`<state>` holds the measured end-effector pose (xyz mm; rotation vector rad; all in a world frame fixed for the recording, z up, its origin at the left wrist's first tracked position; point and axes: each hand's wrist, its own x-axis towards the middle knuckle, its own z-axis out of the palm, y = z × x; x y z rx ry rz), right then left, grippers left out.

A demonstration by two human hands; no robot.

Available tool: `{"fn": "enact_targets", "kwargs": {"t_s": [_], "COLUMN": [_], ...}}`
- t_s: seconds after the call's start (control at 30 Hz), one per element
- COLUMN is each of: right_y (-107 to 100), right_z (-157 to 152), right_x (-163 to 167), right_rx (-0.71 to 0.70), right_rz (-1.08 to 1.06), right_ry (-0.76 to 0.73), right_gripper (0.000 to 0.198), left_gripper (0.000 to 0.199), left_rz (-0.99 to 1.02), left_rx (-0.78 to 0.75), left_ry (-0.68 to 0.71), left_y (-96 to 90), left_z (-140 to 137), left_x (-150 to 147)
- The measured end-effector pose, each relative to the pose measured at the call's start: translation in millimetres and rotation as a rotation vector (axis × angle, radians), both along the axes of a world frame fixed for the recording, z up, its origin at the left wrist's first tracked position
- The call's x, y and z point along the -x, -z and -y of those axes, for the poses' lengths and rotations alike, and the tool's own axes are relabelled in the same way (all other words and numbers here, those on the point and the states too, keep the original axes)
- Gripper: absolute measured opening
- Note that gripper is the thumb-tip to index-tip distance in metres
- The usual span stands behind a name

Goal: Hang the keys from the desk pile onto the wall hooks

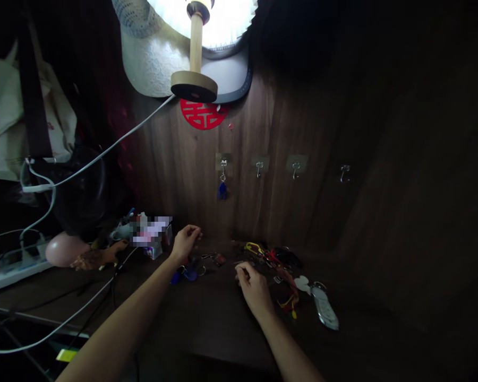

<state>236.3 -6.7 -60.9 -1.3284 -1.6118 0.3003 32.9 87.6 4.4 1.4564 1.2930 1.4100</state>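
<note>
My left hand [186, 241] is raised a little over the dark wooden shelf [207, 313], fingers curled together; whether it pinches anything is too dim to tell. Just below it lie blue key fobs [187, 274] and a small keyring [217, 258]. My right hand [253, 286] rests on the shelf with fingers bent, touching the edge of a pile of keys and coloured lanyards [276, 260]. A white tag [301, 283] and a silver bottle-opener-like piece [325, 310] lie to its right. A blue fob [222, 190] hangs on the leftmost wall hook [223, 163].
Three more hooks [295, 168] on the wood wall hang bare. A lit lamp [197, 48] and a red paper cutout [203, 114] are above. At the left are a power strip [14, 268], white cables [103, 151], a cloth bag [19, 116] and small clutter [143, 233].
</note>
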Motion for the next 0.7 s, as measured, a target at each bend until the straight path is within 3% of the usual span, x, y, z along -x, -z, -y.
{"fn": "enact_targets", "kwargs": {"t_s": [0.17,0.33,0.57,0.7], "right_y": [-0.1,-0.6,-1.6,-1.9], "right_z": [0.0,-0.1,1.3,2.1], "right_x": [0.5,1.2,0.9,1.0], "right_rx": [0.038,0.054,0.084,0.096], "right_rz": [-0.030,-0.033,-0.037,-0.047], "right_ry": [-0.028,-0.024,-0.027,-0.021], "right_gripper": [0.030,0.031,0.029,0.028], "left_gripper": [0.033,0.035,0.025,0.023], "left_rz": [0.090,0.142,0.040,-0.161], "left_rx": [0.028,-0.017,-0.024,-0.102], "left_ry": [-0.006,-0.100,-0.261,-0.307], "left_y": [20.3,38.9,51.7,57.0], "left_z": [14.5,32.7,52.3,52.1], "left_x": [18.4,33.3,45.5,51.6]}}
